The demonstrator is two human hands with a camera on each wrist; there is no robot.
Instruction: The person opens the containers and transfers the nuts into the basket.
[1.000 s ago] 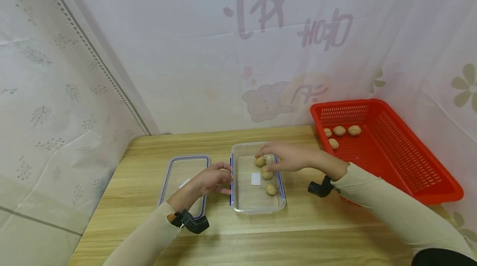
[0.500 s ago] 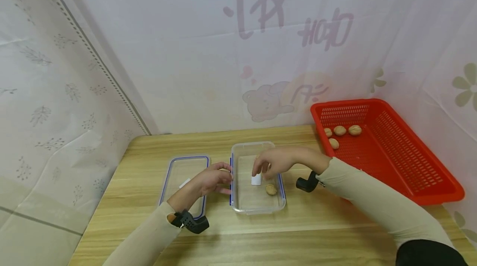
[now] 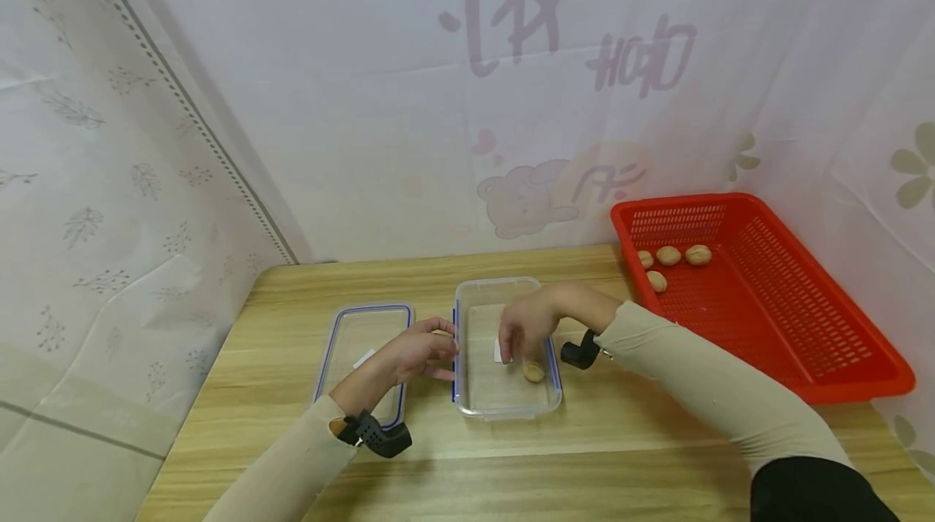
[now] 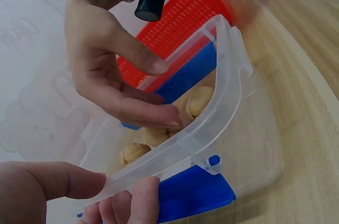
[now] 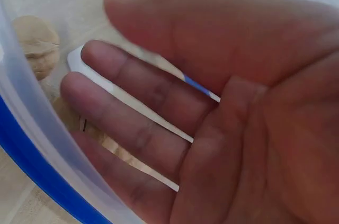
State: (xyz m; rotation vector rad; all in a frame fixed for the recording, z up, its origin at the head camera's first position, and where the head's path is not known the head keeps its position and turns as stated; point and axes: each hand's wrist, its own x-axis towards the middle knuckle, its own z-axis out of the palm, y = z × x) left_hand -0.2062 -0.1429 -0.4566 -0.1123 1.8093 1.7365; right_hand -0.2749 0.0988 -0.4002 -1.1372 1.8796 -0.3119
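A clear plastic food container [image 3: 482,396] with blue latches stands on the table. Three walnuts [image 4: 198,101] show inside it in the left wrist view; in the head view only the nearest walnut [image 3: 533,373] is plain, since my right hand covers the others. My right hand [image 3: 529,323] reaches into the container, palm down. Its fingers [image 5: 132,83] are loosely extended beside the walnuts and hold nothing. My left hand [image 3: 424,350] rests at the container's left side, fingertips touching the outer wall near the rim and a blue latch [image 4: 196,195].
Left of the container lies its clear lid [image 3: 372,319] with a blue seal, partly under my left forearm. A red plastic basket [image 3: 767,327] with several walnuts [image 3: 668,256] at its far left corner stands at the right. A printed curtain [image 3: 380,140] hangs behind the table.
My right hand has moved left and nearer inside the container, from beside the far walnuts to over them, its fingers now pointing down. My left hand and the container stay put.
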